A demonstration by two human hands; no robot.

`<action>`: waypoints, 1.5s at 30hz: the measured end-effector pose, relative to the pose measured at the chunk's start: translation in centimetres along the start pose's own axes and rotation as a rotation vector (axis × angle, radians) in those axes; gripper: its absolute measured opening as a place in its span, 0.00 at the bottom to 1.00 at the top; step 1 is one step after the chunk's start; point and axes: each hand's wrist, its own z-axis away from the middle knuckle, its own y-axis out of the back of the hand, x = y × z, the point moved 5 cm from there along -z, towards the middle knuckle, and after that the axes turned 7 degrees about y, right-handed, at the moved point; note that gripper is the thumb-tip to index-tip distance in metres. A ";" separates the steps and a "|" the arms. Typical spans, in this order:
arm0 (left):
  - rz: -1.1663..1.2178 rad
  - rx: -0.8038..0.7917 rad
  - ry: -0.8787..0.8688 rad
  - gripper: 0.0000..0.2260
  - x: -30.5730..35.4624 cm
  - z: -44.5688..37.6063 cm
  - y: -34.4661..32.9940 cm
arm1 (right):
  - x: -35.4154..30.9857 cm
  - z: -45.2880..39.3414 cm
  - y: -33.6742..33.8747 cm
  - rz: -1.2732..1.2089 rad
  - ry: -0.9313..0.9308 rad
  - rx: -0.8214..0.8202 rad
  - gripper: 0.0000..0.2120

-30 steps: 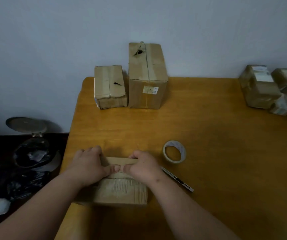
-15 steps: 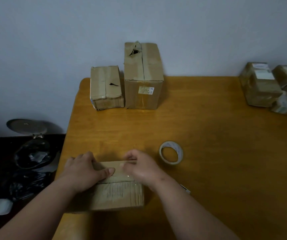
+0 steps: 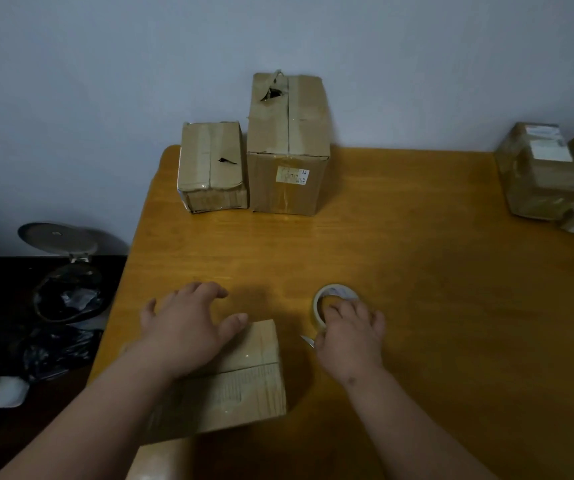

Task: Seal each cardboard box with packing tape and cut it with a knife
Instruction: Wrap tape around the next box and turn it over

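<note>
From the head camera, the only view I have, my left hand (image 3: 188, 327) lies spread, fingers straight, over the far left part of the cardboard box (image 3: 237, 379) at the lower centre of the frame, pressing it down rather than gripping it. My right hand (image 3: 349, 337) is well apart from it, to the right, with fingers curled onto the near rim of the roll of packing tape (image 3: 334, 301), which lies flat on the table (image 3: 417, 271). Whether I have a firm pinch on the roll or only touch it, I cannot tell. Just left of that hand a pale point shows, probably the tip of the knife (image 3: 308, 341) — the rest is hidden under my palm.

A glossy strip already crosses the box top, so I judge the step in hand is fetching the roll for another strip. To do it well I should keep the left palm flat so the flaps stay closed and the box does not slide toward the near table edge. I should lift the roll clear of the blade beside it, find the free end before I bring it over — and lay the strip from the far edge toward me, centred on the seam.

In the upper middle of the frame two more boxes stand by the wall, a small box (image 3: 212, 166) and a tall box (image 3: 287, 143), both with torn tops.
</note>
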 end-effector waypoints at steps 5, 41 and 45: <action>0.107 0.073 -0.021 0.19 1.7 0.4 0.2 | 0.5 -0.5 0.0 -0.028 0.007 -0.056 0.09; 1.408 -0.127 -0.018 0.04 -0.6 6.2 4.3 | -13.1 3.4 15.4 -2.268 0.022 -0.069 0.21; 1.369 -0.054 -0.076 0.09 -1.9 6.1 5.9 | -13.8 3.9 15.4 -2.323 0.103 -0.116 0.17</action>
